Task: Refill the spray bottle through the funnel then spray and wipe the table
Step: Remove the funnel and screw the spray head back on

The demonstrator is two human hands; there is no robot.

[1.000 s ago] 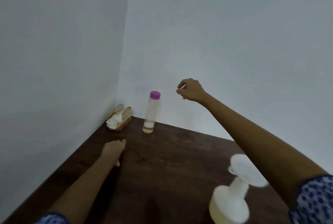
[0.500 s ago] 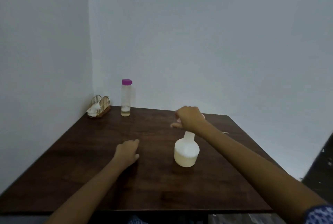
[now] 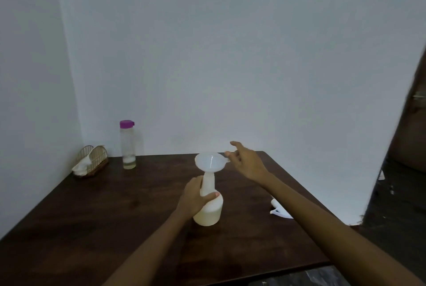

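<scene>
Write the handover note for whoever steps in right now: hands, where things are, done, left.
Left hand grips the spray bottle, upright on the table.
Right hand open beside the funnel, which sits in the bottle's neck.
Refill bottle, purple cap on, stands at the back left beside the napkin holder.
Spray head lies off, to the right.
Done: funnel seated.
Left: pour, refit head, spray, wipe.

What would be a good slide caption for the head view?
Left hand grips the spray bottle with funnel seated; right hand open beside it.
</scene>
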